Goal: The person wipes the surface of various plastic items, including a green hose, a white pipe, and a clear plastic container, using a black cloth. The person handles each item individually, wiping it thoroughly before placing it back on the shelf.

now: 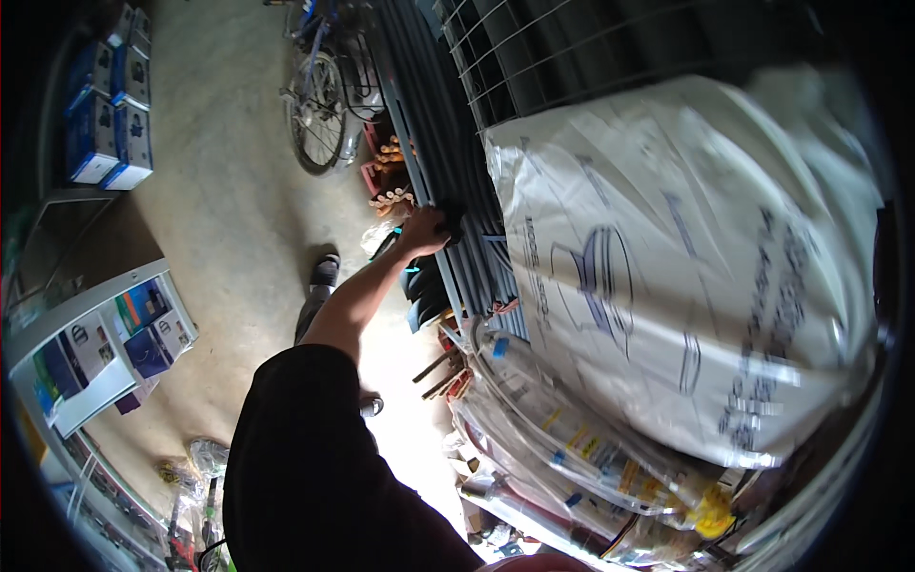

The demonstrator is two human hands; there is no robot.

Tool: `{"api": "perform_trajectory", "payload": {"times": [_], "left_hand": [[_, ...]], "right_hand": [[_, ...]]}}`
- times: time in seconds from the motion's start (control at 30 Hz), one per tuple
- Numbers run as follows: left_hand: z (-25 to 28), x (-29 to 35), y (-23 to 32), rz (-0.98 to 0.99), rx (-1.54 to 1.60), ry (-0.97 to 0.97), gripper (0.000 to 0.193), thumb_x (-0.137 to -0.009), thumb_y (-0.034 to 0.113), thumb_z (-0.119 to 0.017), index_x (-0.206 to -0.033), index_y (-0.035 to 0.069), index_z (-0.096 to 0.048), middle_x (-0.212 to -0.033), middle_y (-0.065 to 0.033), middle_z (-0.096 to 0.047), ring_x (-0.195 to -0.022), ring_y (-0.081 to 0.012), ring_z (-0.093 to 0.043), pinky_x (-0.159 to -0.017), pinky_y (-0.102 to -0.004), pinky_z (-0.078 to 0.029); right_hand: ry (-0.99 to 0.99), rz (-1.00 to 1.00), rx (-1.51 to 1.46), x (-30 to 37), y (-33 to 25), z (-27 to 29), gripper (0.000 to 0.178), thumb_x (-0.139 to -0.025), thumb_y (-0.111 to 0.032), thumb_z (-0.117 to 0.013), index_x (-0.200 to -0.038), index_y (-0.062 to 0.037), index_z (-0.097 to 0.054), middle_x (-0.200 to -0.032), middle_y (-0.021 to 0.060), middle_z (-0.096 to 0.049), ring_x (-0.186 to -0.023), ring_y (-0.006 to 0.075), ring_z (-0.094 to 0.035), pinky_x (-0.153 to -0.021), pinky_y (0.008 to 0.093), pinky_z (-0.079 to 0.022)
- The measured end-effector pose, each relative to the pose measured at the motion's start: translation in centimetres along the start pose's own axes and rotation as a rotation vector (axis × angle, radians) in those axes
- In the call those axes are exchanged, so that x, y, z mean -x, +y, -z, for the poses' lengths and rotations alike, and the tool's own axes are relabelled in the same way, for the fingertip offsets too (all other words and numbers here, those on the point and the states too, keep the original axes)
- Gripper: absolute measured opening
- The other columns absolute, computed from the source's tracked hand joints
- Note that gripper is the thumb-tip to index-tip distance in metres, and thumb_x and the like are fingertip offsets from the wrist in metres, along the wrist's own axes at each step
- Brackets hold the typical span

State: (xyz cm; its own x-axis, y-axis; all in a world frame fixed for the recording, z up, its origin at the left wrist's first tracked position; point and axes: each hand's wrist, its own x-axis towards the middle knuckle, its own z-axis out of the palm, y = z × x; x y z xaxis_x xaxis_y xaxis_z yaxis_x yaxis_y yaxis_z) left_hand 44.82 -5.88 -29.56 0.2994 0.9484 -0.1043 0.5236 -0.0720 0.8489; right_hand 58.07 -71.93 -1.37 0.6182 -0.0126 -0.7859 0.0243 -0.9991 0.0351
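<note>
Left hand (426, 229) curled around edge of grey pipe bundle (448, 162) running lengthwise up and away from hand, just left of big white sack (667, 257); right hand out of view, grip unknown

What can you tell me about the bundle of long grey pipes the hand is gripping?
The grey pipes are long, slim and dull, plastic by the look of them, packed side by side in a leaning stack that runs from the top of the picture down past a big white sack. One hand closes around the stack's outer edge. Their lower ends vanish behind clutter.
</note>
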Motion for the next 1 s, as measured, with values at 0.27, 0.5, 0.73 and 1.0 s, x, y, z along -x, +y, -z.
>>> {"api": "perform_trajectory", "payload": {"times": [0.27, 0.5, 0.73, 1.0], "left_hand": [[14.5, 29.1, 12.7, 0.404, 1.138, -0.167, 0.022, -0.100, 0.032, -0.058, -0.107, 0.012, -0.065, -0.101, 0.0014, -0.067, -0.094, -0.0114, -0.064, -0.084, -0.0307, -0.049], [17.4, 53.8, 30.5, 0.294, 1.203, -0.170, 0.038, -0.105, 0.025, -0.064, -0.138, 0.006, -0.062, -0.124, -0.0091, -0.072, -0.113, -0.0185, -0.068, -0.101, -0.0364, -0.054], [18.4, 63.2, 35.5, 0.109, 0.714, -0.053, 0.033, -0.101, 0.020, -0.073, -0.127, 0.000, -0.070, -0.109, -0.0014, -0.074, -0.100, -0.0095, -0.067, -0.089, -0.0275, -0.054], [20.1, 65.8, 35.3, -0.024, 0.666, 0.049, 0.029, -0.096, 0.009, -0.077, -0.122, 0.005, -0.065, -0.106, -0.0015, -0.069, -0.107, -0.0104, -0.066, -0.092, -0.0286, -0.053]], "right_hand": [[-0.135, 0.594, 0.011, -3.6, 4.9, 1.1, 0.058, -0.108, -0.047, -0.053, -0.138, 0.0029, -0.061, -0.128, 0.0266, -0.069, -0.120, 0.0396, -0.066, -0.102, 0.0479, -0.051], [-0.798, 1.228, -0.624, 11.7, -7.2, 4.0, 0.064, -0.106, -0.024, -0.067, -0.158, -0.0012, -0.038, -0.144, 0.0134, -0.060, -0.127, 0.0241, -0.062, -0.105, 0.0371, -0.051], [-0.541, 1.351, -0.655, 17.1, -1.4, 7.7, 0.016, -0.101, -0.007, -0.072, -0.110, 0.0054, -0.073, -0.088, 0.0053, -0.076, -0.080, 0.0098, -0.069, -0.073, 0.0259, -0.056], [-0.790, 1.059, -0.918, 15.4, 7.5, 11.1, 0.014, -0.100, -0.014, -0.074, -0.109, -0.0029, -0.073, -0.092, 0.0006, -0.074, -0.075, 0.0069, -0.068, -0.063, 0.0223, -0.055]]}}
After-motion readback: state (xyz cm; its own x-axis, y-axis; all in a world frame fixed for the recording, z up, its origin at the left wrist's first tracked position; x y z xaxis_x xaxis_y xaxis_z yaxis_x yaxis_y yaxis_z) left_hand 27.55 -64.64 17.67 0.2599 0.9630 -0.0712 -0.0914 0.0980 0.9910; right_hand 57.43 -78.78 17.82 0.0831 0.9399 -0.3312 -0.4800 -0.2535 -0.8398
